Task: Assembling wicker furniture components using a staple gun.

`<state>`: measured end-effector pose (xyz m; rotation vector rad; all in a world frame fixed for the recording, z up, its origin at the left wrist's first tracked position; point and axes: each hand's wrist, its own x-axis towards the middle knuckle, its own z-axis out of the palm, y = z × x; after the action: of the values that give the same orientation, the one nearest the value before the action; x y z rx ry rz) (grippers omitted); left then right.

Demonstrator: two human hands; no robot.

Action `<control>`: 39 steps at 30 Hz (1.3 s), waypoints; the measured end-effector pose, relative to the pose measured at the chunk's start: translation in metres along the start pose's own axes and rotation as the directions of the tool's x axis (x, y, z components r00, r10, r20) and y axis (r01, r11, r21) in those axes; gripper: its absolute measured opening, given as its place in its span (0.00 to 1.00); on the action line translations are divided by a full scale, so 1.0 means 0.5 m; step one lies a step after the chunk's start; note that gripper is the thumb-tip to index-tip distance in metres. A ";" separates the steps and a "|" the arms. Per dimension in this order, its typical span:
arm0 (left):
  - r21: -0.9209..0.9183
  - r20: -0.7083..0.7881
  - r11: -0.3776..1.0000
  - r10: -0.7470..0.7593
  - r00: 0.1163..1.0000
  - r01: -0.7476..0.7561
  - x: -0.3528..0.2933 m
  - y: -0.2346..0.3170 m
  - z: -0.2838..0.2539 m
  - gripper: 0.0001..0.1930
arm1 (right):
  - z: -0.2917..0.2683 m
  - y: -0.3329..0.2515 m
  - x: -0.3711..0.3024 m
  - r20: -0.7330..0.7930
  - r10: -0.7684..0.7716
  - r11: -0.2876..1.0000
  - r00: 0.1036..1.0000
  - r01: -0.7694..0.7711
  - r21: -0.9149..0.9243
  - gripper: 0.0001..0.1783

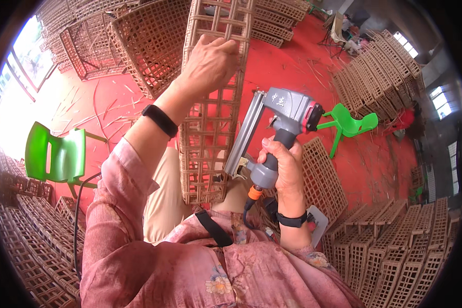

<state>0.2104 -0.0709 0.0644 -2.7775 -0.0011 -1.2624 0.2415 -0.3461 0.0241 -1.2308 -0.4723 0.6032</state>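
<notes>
A red floor [287,66] spreads all round; a stack of woven frames [380,77] stands at right; a long wicker basket [208,136] reaches away from the person's lap, between the beige-trousered legs; a grey nail gun [287,115] lies just right of it, contact unclear; the left hand [210,61] curls its fingers over the wicker, tips hidden; the right hand's [287,164] fingers wrap the gun's handle; an orange connector [254,192] sits below.

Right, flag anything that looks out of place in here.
Loose thin brown strips lie scattered across the red floor beyond the green plastic chair on the left; they look like stray scraps, untidy against the stacked brown woven baskets on the right.
</notes>
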 end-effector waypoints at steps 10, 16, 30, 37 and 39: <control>-0.049 -0.011 0.999 0.017 1.000 -0.018 -0.025 0.017 -0.006 0.08 | 0.011 0.003 -0.006 -0.005 0.022 1.000 1.000 -0.022 0.021 0.11; -0.206 -0.260 0.962 -0.231 0.938 0.180 -0.134 0.053 -0.059 0.26 | 0.004 -0.013 -0.037 0.006 -0.007 0.999 1.000 0.006 0.033 0.30; -0.327 0.282 0.495 -0.762 0.583 0.805 -0.462 0.239 -0.008 0.30 | 0.054 -0.011 -0.106 0.156 0.066 0.996 0.985 -0.057 -0.066 0.27; -0.342 0.248 0.471 -0.789 0.562 0.813 -0.422 0.193 0.004 0.24 | 0.069 -0.027 -0.113 0.157 0.028 0.991 0.987 -0.007 -0.132 0.10; -0.513 0.196 0.397 -0.810 0.553 0.761 -0.405 0.172 0.016 0.21 | 0.071 -0.029 -0.113 0.162 0.020 0.992 0.987 0.001 -0.126 0.09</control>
<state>0.0865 -0.1485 -0.0999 -3.3105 -1.3581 -1.7785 0.1790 -0.3607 0.0470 -1.3088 -0.6502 0.6941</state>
